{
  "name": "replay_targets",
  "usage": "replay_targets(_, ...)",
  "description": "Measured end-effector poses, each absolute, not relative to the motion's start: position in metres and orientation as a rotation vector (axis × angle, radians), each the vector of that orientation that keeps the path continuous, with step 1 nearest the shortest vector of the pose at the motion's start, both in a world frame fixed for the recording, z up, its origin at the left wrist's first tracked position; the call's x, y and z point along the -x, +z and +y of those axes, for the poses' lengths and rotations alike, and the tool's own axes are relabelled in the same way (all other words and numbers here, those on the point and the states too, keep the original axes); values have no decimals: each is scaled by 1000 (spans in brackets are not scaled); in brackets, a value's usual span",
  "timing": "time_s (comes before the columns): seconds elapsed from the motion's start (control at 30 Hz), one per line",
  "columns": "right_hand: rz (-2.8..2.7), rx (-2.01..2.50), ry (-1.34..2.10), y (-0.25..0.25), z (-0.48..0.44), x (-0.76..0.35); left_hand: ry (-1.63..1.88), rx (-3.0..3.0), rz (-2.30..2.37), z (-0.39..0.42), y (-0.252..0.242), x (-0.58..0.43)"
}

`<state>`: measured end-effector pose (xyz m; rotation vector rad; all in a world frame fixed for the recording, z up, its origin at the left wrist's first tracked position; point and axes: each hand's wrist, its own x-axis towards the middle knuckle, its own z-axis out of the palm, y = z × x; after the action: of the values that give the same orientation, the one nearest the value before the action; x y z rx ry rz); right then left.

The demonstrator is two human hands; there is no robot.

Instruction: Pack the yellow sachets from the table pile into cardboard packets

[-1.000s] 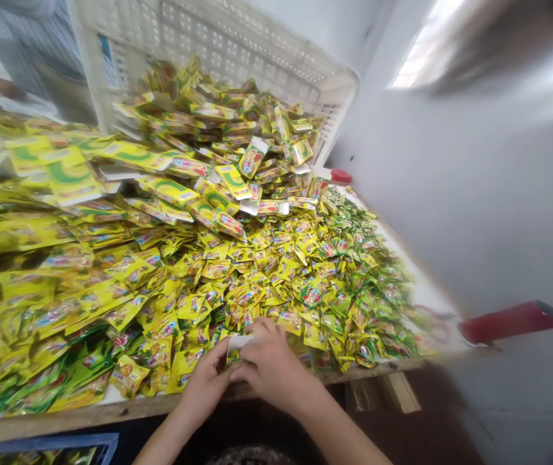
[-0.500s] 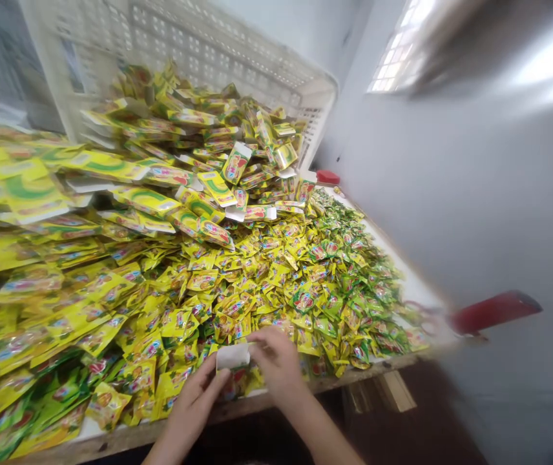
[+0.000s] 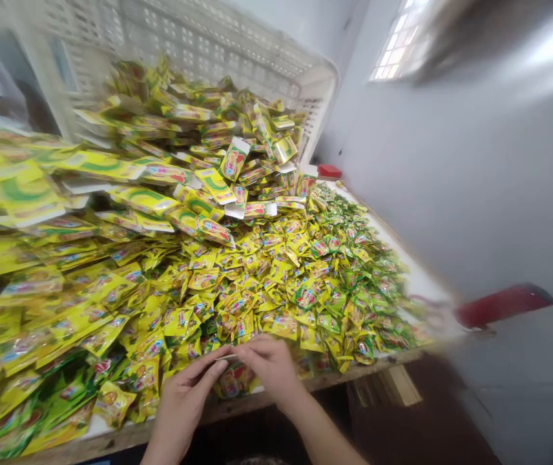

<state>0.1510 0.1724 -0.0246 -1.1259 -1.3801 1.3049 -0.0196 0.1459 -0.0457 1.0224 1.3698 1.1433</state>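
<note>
Between my two hands, at the front edge of the table, is a small printed carton (image 3: 234,380) with a fruit picture on the side toward me. Its white upper edge shows as a thin line at my fingertips. My left hand (image 3: 183,389) pinches that edge from the left, thumb toward me. From the right, my right hand (image 3: 272,369) has its thumb and fingers closed on the other end. Just beyond lies a heap of small yellow and green sachets (image 3: 257,284). Flat and part-folded cartons (image 3: 216,187) of yellow and green lie behind them.
A white perforated plastic crate (image 3: 322,84) lies tipped at the back, cartons spilling from it. A long red object (image 3: 504,305) juts past the table's right side. A small red item (image 3: 329,171) sits at the far corner, near the wall (image 3: 490,194). The wooden table edge (image 3: 131,439) runs in front.
The carton's white flap, seen broad between my hands before, now appears only as a thin edge, and its printed side shows below. My hands have drawn closer together.
</note>
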Motion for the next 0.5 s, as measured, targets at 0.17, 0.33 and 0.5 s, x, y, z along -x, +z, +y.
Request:
replay_targets(0.17, -1318, 1194, 1248, -40, 176, -148, 1164, -1176, 1421, 150, -53, 22)
replay_targets(0.33, -1300, 1241, 1274, -45, 180, -146, 1107, -1464, 1427, 161, -49, 25)
replay_targets(0.5, -1511, 1237, 1094, -30, 182, -151, 1099, -1704, 1338, 166, -48, 32)
